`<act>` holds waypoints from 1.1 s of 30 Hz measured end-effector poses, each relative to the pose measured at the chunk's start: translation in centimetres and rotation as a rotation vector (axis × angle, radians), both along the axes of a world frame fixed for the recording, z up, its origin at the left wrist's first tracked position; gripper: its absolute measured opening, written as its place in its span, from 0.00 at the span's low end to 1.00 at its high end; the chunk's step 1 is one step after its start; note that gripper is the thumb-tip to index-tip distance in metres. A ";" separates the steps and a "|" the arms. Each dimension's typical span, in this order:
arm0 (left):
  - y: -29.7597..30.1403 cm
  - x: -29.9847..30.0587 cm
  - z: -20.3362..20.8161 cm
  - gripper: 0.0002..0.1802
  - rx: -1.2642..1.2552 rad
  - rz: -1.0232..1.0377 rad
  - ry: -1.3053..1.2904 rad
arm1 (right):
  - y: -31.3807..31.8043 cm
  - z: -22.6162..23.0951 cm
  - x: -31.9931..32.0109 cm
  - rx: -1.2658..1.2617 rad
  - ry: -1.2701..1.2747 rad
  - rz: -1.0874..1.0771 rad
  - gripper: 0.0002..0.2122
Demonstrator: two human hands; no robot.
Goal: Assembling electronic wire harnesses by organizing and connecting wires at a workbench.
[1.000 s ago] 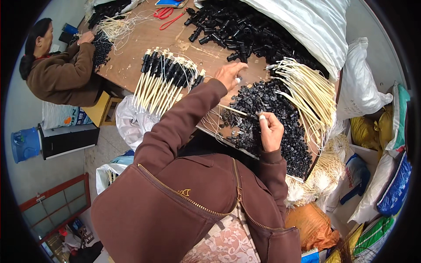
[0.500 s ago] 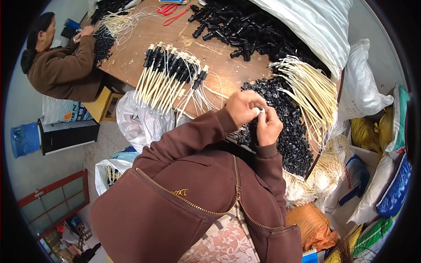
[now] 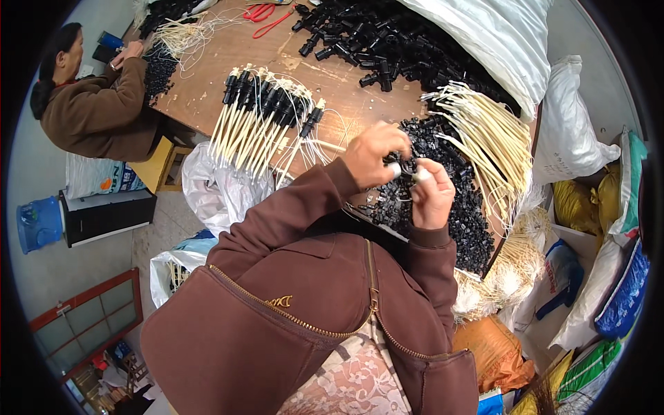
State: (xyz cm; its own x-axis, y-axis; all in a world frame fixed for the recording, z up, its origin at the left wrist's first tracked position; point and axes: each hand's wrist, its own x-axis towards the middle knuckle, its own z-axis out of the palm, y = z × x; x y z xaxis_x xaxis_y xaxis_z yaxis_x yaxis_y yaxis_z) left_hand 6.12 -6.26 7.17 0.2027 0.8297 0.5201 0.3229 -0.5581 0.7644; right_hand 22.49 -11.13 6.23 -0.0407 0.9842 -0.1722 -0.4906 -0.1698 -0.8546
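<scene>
Over a heap of small black plastic parts (image 3: 467,235), my two hands work close together. My left hand (image 3: 373,158) has its fingers curled, the thumb tip wrapped in white. Facing it, my right hand (image 3: 434,192) pinches with thumb and forefinger, and white wrapping shows there too. Something small and dark lies between the fingertips, but it blends with the heap and I cannot make out its shape. A cream tube (image 3: 330,146) runs up to my left hand; whether it is gripped is hidden. Left of it stands a row of cream tubes with black sockets (image 3: 266,114).
Loose cream tubes (image 3: 487,142) lie right of the heap. Black sockets (image 3: 384,48) pile up at the back beside a white sack (image 3: 491,41). Red-handled scissors (image 3: 266,21) rest farther left. A co-worker (image 3: 97,104) sits at the far left. Sacks (image 3: 574,138) line the right side.
My hands have moved slightly apart; the right one shifted right and turned. My left fingers have lifted and spread somewhat from their earlier close pinch.
</scene>
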 end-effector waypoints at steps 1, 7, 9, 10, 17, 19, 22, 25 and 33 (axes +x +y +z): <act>0.1 0.3 0.3 0.18 0.169 -0.008 0.037 | 0.2 0.1 0.4 -0.117 0.335 0.036 0.12; 0.0 -0.7 -1.7 0.17 -0.217 -0.198 0.286 | 0.3 2.6 0.4 -0.052 -0.119 -0.045 0.11; 0.1 -1.5 -1.6 0.18 -0.238 -0.190 0.366 | 0.0 2.4 0.2 0.314 -0.684 -0.019 0.11; 0.2 -1.9 -1.5 0.19 -0.249 -0.184 0.406 | -0.1 2.4 0.0 0.501 -0.964 -0.003 0.11; -2.4 -4.5 1.3 0.14 0.067 -0.008 0.701 | -0.2 1.6 -3.4 0.122 -0.630 0.156 0.12; -2.9 -6.2 1.4 0.11 0.113 0.061 0.655 | -0.5 2.3 -5.3 0.141 -0.755 0.157 0.13; -3.7 -9.9 2.0 0.08 0.151 0.191 0.581 | -1.4 4.5 -9.4 0.315 -0.965 0.079 0.12; -2.7 -16.6 3.9 0.09 0.251 0.415 0.586 | -1.4 6.6 -11.9 0.607 -1.054 -0.093 0.10; -0.4 -26.2 5.5 0.14 0.289 0.942 0.676 | -3.3 7.4 -14.6 0.804 -1.162 0.141 0.09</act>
State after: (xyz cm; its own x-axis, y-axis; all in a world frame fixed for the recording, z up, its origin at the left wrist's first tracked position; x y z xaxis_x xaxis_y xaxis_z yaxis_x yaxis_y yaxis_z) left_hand -20.07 -6.65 12.68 -0.1186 0.6686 0.7341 0.9858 -0.0093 0.1678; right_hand 7.85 -14.40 13.66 -0.3702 0.8283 0.4206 0.5265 0.5601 -0.6396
